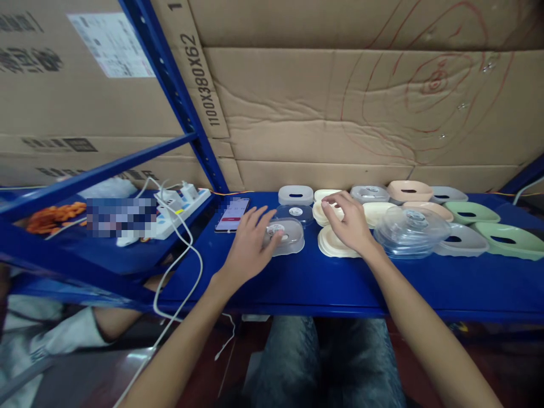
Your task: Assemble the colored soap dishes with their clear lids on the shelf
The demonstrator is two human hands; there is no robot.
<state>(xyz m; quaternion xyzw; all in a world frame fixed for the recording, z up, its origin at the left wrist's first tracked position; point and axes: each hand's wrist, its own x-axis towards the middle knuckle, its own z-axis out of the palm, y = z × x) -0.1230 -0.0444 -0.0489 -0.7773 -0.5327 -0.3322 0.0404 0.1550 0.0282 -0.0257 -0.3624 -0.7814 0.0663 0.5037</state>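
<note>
On the blue shelf, my left hand [250, 246] is at the left side of a grey dish with a clear lid [291, 237], fingers apart, thumb over the lid. My right hand [349, 222] hovers over the cream dishes [335, 242], fingers spread, with nothing visibly held. Behind the grey dish sits a dark blue lidded dish [294, 213]. A stack of clear lids [410, 232] lies to the right of my right hand.
Grey, peach [410, 191] and green dishes [512, 239] stand at the right. A phone [232, 215] lies left of my left hand. White cables and a power strip [181, 212] are farther left, near a blue post. Another person's leg shows lower left.
</note>
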